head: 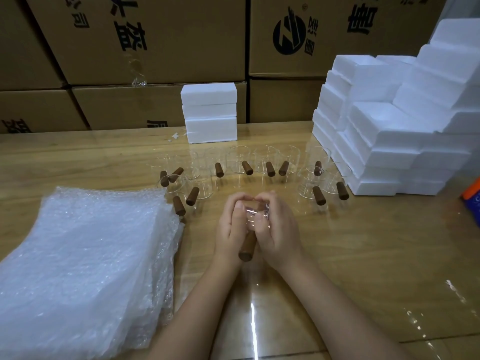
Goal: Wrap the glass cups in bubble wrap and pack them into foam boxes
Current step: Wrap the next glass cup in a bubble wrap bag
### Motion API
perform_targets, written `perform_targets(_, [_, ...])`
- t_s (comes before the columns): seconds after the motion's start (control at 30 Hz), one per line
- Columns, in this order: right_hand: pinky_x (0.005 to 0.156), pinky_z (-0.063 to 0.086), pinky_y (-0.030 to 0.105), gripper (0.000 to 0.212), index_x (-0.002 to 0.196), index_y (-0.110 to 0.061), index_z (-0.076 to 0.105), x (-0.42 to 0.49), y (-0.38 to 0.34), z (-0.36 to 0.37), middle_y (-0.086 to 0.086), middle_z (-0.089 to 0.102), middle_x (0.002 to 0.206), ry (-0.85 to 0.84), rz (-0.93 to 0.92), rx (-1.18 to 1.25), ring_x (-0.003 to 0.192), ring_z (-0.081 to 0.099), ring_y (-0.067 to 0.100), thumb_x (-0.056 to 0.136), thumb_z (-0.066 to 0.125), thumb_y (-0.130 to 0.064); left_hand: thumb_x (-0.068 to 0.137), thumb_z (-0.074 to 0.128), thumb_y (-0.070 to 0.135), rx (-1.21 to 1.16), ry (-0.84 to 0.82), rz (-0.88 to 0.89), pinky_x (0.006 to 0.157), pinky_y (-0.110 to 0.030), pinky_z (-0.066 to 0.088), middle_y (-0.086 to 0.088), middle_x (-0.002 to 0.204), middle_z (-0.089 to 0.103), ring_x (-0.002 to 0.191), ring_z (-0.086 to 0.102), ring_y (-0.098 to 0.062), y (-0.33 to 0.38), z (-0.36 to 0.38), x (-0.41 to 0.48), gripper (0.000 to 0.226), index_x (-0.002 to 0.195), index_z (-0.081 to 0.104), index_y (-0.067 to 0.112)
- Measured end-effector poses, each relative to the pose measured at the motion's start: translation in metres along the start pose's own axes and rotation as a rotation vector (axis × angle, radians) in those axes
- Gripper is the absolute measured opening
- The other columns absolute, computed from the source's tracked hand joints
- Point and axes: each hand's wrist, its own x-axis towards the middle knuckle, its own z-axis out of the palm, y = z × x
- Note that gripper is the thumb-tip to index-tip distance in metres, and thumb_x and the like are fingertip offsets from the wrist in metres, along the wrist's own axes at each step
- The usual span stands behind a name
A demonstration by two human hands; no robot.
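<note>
Head view, hands (230, 229) gripping half-hidden glass cup (248, 245)

I count two hands, the left hand (230, 229) and the right hand (276, 229), with one glass cup (253, 213) gripped between them. On the table (363, 255) I make out eleven more wooden handles (219, 169), so at least eleven cups. The clear bodies blur together at the back left, so I cannot be sure of the total. One centre foam stack (210, 113) shows three white layers. The right foam pile (384, 141) holds too many boxes to count. There is one stack of bubble wrap (85, 255), six cartons (155, 35) and one orange packet (472, 196).
</note>
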Motion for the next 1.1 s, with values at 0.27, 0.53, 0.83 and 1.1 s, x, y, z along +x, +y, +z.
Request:
perform_targets(0.27, [0.066,0.032,0.018,0.039,0.100,-0.013,0.065,0.000,0.010,-0.002,0.005,0.057,0.092,-0.080,-0.233,-0.210,0.073,0.053,0.015,0.075,0.051,-0.040,0.097,0.035,0.036,-0.301,-0.221,-0.639,0.048,-0.025,0.030,-0.007,0.067,0.057,0.054,0.048,-0.016,0.003,-0.014,0.007,0.042,0.075,0.066,0.021])
perform_targets(0.53, [0.053,0.043,0.022,0.043,0.110,-0.021,0.054,0.000,0.008,0.004,0.005,0.054,0.098,-0.139,-0.092,-0.164,0.073,0.061,0.016,0.078,0.045,-0.048,0.088,0.042,0.055,-0.465,-0.213,-0.708,0.044,-0.020,0.022,-0.009,0.067,0.060,0.053,0.043,-0.018,-0.003,-0.014,0.008,0.044,0.085,0.069,0.020])
perform_targets(0.83, [0.068,0.049,0.036,0.056,0.113,-0.019,0.058,-0.006,0.003,0.015,-0.006,0.052,0.107,-0.057,0.269,0.089,0.079,0.055,-0.001,0.087,0.025,-0.056,0.094,0.036,0.046,-0.171,0.141,-0.490,0.038,-0.017,0.030,0.004,0.051,0.048,0.042,0.040,-0.008,-0.012,0.010,-0.005,0.044,0.069,0.056,0.016])
perform_targets(1.1, [0.078,0.050,0.031,0.042,0.093,-0.029,0.063,-0.001,0.003,0.024,0.006,0.066,0.103,-0.040,0.765,0.531,0.090,0.063,0.016,0.077,0.033,-0.054,0.070,0.023,0.075,0.256,0.094,-0.250,0.062,-0.021,0.042,0.017,0.073,0.062,0.070,0.059,0.004,-0.014,0.006,-0.007,0.055,0.086,0.053,0.031])
